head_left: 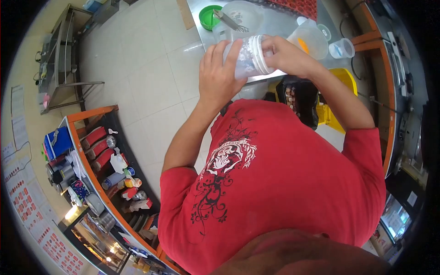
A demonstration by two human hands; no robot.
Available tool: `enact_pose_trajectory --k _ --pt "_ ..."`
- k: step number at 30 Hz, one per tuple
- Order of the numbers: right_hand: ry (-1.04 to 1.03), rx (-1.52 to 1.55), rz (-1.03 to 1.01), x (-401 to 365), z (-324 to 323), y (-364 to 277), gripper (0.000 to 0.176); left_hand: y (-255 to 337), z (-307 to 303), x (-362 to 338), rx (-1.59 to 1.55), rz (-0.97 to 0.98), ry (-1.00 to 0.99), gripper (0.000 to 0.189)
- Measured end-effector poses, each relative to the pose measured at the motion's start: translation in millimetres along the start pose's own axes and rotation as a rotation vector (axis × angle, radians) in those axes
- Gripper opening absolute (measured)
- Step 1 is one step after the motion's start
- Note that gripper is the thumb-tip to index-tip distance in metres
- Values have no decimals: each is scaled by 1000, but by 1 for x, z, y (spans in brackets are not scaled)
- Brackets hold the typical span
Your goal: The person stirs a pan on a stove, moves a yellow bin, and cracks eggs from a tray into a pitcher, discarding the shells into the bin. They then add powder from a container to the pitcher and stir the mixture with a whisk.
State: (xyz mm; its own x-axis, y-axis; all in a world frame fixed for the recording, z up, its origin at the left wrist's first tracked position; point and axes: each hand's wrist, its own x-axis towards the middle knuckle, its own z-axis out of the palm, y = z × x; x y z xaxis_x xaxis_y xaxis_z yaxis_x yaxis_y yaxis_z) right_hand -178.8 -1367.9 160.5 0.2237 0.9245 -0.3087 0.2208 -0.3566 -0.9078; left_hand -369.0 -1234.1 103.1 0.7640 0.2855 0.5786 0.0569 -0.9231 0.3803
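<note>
A translucent plastic jar (246, 58) with white bits inside is held tilted on its side over the metal table's front edge. My left hand (217, 68) wraps round its body from the left. At its right end is a white ringed lid (259, 55), where the fingers of my right hand (280, 52) are curled; their tips are partly hidden. Just behind the jar lies a whisk (231, 22) beside a clear bowl (247, 13) and a round green lid (210, 17). A clear tub (311, 39) with something orange stands to the right, near a small cup (341, 48).
A red tray (298, 7) is at the table's back. Below the table edge are a black bag (300, 98) with round brown items and a yellow crate (346, 80). An orange-edged shelf unit (94, 112) stands on the left, with a metal table (62, 68) beyond.
</note>
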Motion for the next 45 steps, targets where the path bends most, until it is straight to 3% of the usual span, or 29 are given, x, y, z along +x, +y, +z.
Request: enact_pose_trajectory --k 4,7,16,19,22,25,28,31,34,37,40,45 --pt "-12 -2 65 -11 -12 -21 23 -2 5 -4 -112 -64 111 108" --pt "-44 39 13 -14 -25 -21 12 -3 4 -4 -141 -99 150 110" --pt "31 54 -41 -36 -60 -28 14 0 15 3 -148 -138 155 110" --pt "106 -425 -107 -46 -61 -47 7 6 25 8 -183 -133 160 102" --pt "86 -423 -386 -36 -66 -23 14 10 32 12 -170 -116 106 108" --pt "144 -499 -513 -34 -63 -22 19 14 39 18 -174 -77 103 106" --pt "278 -852 -744 -29 -57 -6 18 23 42 24 -201 -77 77 104" --pt "16 -844 -650 -35 -62 7 18 27 45 29 -188 -24 2 104" --pt "-59 -519 -509 -45 -77 7 19 37 51 31 -241 -68 -45 104" --pt "-7 -9 -41 -57 -88 13 16 43 54 32 -251 -72 -71 104" --pt "125 180 11 -69 -96 29 17 48 60 36 -260 -53 -23 101" --pt "244 204 81 -90 -106 45 17 60 69 41 -287 -96 -39 100"
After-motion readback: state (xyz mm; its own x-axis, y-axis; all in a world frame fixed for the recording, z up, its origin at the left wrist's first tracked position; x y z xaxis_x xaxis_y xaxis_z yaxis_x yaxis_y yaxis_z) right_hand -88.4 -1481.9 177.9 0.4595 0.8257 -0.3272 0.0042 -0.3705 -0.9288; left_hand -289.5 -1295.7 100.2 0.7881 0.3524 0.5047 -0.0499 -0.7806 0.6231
